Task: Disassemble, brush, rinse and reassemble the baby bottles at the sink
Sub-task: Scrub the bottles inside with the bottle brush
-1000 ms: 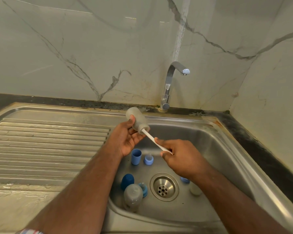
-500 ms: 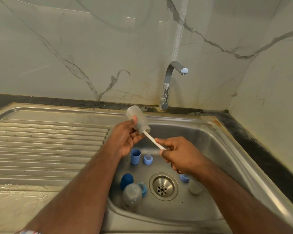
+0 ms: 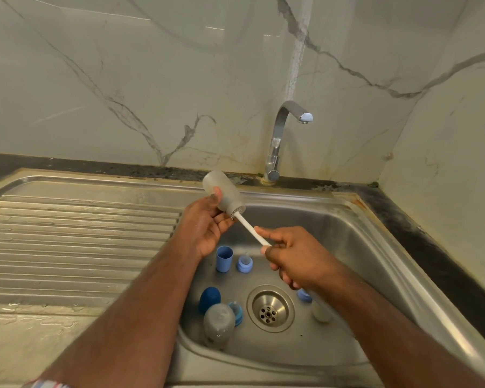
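Left hand (image 3: 205,225) grips frosted bottle body (image 3: 224,195) above sink (image 3: 356,236), fingers curled round it, mouth pointing down-right toward right hand (image 3: 291,256). Right hand pinches white brush handle (image 3: 251,228), bristle end inside bottle mouth. Handle runs in line with bottle's long axis; stroke likely goes along that line. Tap (image 3: 280,135) shows no water. Sink basin holds light blue cap (image 3: 224,259), collar with teat (image 3: 244,264), dark blue cap (image 3: 209,299), second bottle body (image 3: 218,322), more parts beside drain (image 3: 270,308).

Pretty even, soft light, glare streaks on the wall tiles (image 3: 179,51), wide-angle bending at the edges, everything's mostly sharp.
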{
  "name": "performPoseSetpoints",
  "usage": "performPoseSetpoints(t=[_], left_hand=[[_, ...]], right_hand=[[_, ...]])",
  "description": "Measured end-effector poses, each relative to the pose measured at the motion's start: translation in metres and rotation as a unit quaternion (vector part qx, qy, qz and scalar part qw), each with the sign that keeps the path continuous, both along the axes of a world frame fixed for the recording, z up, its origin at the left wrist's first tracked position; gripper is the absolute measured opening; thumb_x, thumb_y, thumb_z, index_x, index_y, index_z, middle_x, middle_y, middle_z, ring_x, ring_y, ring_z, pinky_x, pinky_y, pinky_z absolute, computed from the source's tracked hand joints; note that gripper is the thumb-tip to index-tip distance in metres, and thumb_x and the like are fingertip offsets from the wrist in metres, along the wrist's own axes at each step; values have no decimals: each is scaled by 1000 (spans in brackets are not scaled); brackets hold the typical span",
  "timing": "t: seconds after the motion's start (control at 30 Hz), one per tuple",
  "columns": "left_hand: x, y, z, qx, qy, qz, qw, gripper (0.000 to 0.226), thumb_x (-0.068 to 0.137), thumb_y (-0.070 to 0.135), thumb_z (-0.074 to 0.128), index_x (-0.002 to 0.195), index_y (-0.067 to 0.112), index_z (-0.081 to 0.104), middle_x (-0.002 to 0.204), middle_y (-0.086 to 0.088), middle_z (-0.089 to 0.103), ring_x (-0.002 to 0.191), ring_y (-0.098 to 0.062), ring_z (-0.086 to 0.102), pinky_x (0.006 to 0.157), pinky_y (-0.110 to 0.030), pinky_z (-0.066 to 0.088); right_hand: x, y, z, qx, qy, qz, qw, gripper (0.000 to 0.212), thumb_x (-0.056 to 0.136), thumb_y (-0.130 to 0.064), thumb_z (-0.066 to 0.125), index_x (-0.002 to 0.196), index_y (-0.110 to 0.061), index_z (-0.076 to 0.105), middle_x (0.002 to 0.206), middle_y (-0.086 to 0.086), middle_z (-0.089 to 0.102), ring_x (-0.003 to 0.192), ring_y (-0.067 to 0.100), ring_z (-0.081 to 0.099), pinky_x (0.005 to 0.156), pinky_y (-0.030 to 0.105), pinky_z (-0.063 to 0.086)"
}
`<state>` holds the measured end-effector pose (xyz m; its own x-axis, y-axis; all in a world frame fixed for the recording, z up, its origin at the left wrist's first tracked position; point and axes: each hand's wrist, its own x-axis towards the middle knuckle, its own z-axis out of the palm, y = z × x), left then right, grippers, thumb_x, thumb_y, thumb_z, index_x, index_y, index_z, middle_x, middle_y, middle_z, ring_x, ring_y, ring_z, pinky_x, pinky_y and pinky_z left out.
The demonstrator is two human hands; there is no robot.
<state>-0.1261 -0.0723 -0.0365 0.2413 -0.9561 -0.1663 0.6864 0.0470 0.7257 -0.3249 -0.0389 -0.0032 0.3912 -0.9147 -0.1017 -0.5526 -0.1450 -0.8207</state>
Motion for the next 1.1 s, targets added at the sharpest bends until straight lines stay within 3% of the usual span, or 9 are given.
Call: performPoseSetpoints(t=[0.07,0.17,0.23,0.33,0.43,0.63,0.83,1.0,1.1], left_hand=[[1,-1,1,-4,14,2,1000,32,97,24,66,116,0,54,107,-24,75,99,-35,75,80,-41,64],[2,-2,2,-2,26,15,1000,30,98,23,65,115,1,54,105,-23,75,96,-33,76,81,-42,64],[4,-2,2,-1,29,23,999,29,98,23,64,115,1,55,105,-22,76,96,-32,76,81,-42,64],[10,-3,5,2,48,71,996,29,98,22,65,116,2,55,112,-22,72,102,-32,74,79,-41,63],[16,-4,5,6,55,115,992,32,99,20,64,124,2,53,120,-22,68,107,-33,71,75,-39,62],[11,-2,3,19,0,97,995,45,99,13,63,141,8,48,129,-19,64,111,-33,68,78,-40,61],[2,1,1,-6,-24,-1,1000,44,99,11,62,141,11,50,130,-23,65,108,-37,71,85,-46,62],[1,2,-1,-9,-35,-32,999,44,99,12,62,141,14,50,128,-21,67,106,-36,73,80,-45,63],[-2,3,-2,-10,-54,-44,998,41,99,11,62,139,15,53,124,-18,71,105,-35,73,82,-44,63]], right_hand=[[-3,2,0,-16,-18,-13,1000,45,100,-17,56,138,-41,55,76,-4,62,49,7,47,48,22,41],[0,1,-4,-193,171,-4,966,48,103,-26,50,148,-42,42,101,-8,63,75,6,57,69,20,47],[5,3,-6,-222,229,5,948,52,104,-26,46,152,-43,33,103,-4,59,84,12,57,75,27,49],[6,4,-5,-142,154,24,978,50,103,-26,49,148,-45,39,109,-9,66,73,11,62,67,25,52],[-6,0,-2,-98,99,18,990,45,99,-25,57,139,-47,52,77,-19,60,54,3,55,57,20,47],[-28,-11,8,-105,19,-55,993,43,99,-23,58,137,-43,55,81,6,66,54,8,52,45,16,42],[-6,-8,-9,-131,28,-11,991,44,102,-29,56,142,-46,50,77,-22,52,72,2,57,67,19,49],[-3,-19,-10,-159,57,-48,985,46,103,-30,54,147,-40,46,95,-16,58,71,1,54,72,15,44],[-6,-15,-9,-171,43,-37,984,45,102,-31,54,145,-42,46,82,-24,49,69,-5,49,74,12,40]])
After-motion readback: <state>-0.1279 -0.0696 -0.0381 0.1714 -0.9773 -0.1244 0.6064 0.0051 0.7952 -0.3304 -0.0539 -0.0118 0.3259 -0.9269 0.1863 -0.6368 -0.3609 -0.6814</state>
